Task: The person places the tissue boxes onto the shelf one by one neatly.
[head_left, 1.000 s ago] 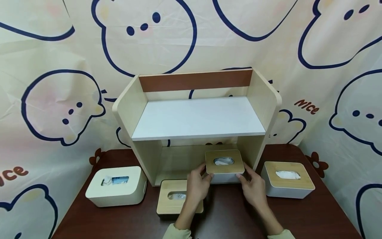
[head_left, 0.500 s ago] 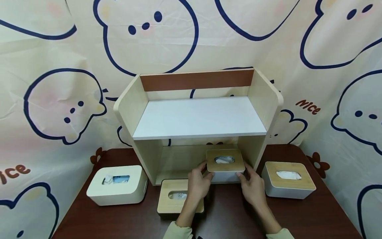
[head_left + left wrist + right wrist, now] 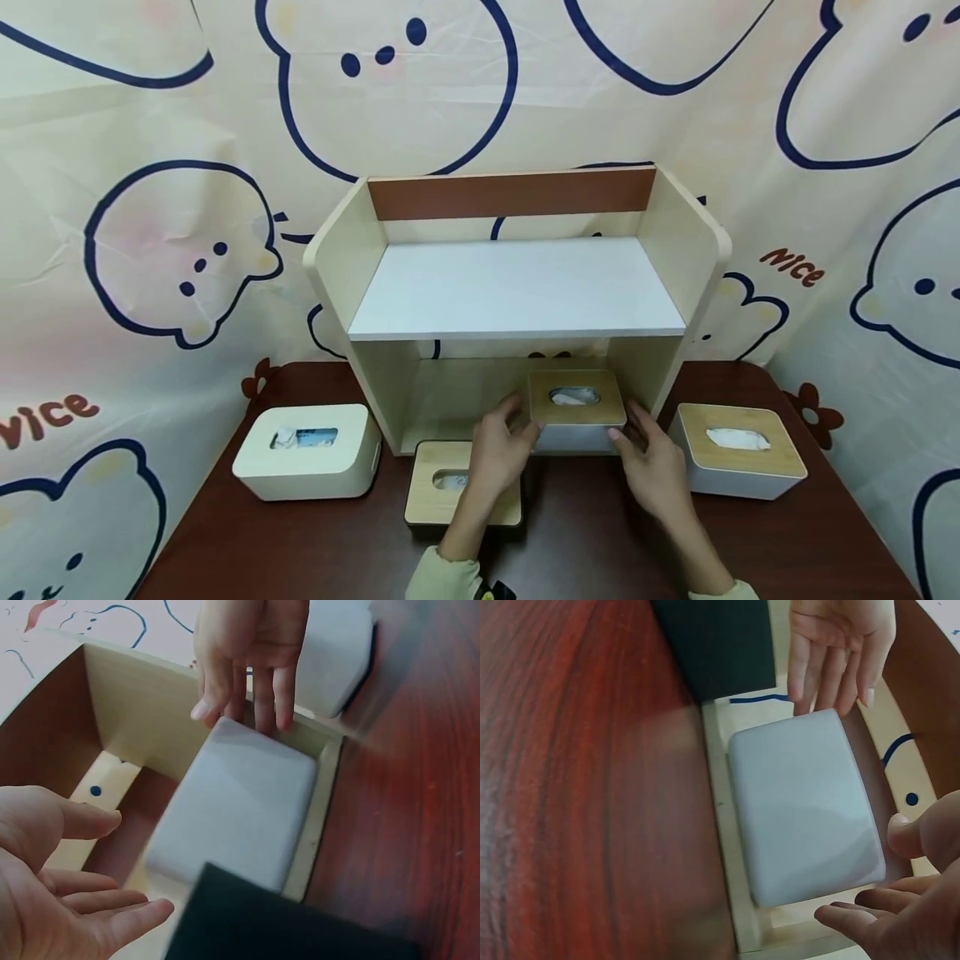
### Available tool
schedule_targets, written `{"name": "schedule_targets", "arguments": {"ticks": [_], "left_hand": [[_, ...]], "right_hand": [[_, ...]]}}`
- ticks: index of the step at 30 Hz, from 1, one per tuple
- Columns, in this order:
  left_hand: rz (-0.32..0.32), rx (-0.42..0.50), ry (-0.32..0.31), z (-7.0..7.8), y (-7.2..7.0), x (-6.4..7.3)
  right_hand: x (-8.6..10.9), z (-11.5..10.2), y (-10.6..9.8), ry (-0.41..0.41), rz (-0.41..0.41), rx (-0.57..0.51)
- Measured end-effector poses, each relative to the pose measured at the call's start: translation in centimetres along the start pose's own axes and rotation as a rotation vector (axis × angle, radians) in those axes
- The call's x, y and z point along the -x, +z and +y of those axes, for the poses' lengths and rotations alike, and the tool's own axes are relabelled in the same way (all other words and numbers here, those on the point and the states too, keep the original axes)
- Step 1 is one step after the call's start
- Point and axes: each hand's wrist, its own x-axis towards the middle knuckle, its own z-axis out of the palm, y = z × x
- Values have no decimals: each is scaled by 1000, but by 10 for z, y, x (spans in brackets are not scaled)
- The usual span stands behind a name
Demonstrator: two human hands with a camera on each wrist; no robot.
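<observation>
A tissue box (image 3: 576, 408) with a wooden lid and pale sides sits on the lower level of the shelf unit (image 3: 517, 287), toward its right end. To its left is my left hand (image 3: 504, 446), fingers loosely extended; a gap shows between them and the box in the left wrist view. My right hand (image 3: 654, 458) is on the other side, its fingertips close by the box's right side. The right wrist view shows the box's pale front (image 3: 810, 814) between both hands, with the right thumb and fingers (image 3: 847, 921) spread apart around its corner.
A black-based tissue box (image 3: 435, 479) with a wooden lid stands in front of the shelf, partly behind my left forearm. A white tissue box (image 3: 307, 454) is at the left, another wood-lidded one (image 3: 738, 450) at the right. All stand on the dark brown table (image 3: 585, 533).
Both hands have loosened from the tissue box, the left one drawing slightly away. The box stays in place on the shelf. The head view has shifted a little, moving the scene rightward.
</observation>
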Motion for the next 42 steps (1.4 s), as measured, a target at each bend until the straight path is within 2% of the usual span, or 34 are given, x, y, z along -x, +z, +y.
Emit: {"name": "schedule_targets", "arguments": {"ticks": [8, 13, 17, 24, 28, 33, 38, 42], "left_hand": [[-26, 59, 43, 5, -19, 6], [-22, 43, 46, 4, -31, 14], [-30, 14, 39, 1, -44, 23], [-3, -88, 33, -8, -68, 40], [19, -172, 31, -12, -81, 51], [34, -233, 41, -15, -94, 60], [59, -314, 63, -21, -104, 69], [61, -332, 36, -26, -111, 77]], "right_hand": [[8, -11, -7, -65, 36, -23], [16, -19, -8, -88, 78, 55], [24, -29, -10, -120, 77, 64], [42, -42, -6, -152, 43, 42], [50, -46, 5, -176, 19, 59], [57, -47, 20, -199, -35, 58], [61, -46, 34, -162, -109, 25], [61, -47, 43, -117, -173, -3]]}}
